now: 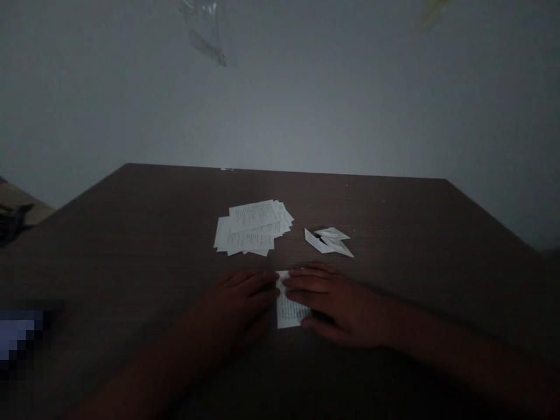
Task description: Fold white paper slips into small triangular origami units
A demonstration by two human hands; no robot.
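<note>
A small printed sheet of paper (291,315) lies on the dark table between my two hands. My right hand (332,297) rests flat over its right part, fingers stretched out to the left and the thumb at its lower right edge. My left hand (245,300) lies at the paper's left edge with its fingertips touching it, fingers extended. Beyond my hands are a loose pile of printed paper sheets (254,224) and, to its right, several folded paper pieces (330,240) with pointed ends.
The brown table (175,192) has its far edge close to a grey wall (306,105). A clear plastic bag (203,29) hangs on the wall. At the left edge is a pixelated bluish patch (17,332). The scene is dim.
</note>
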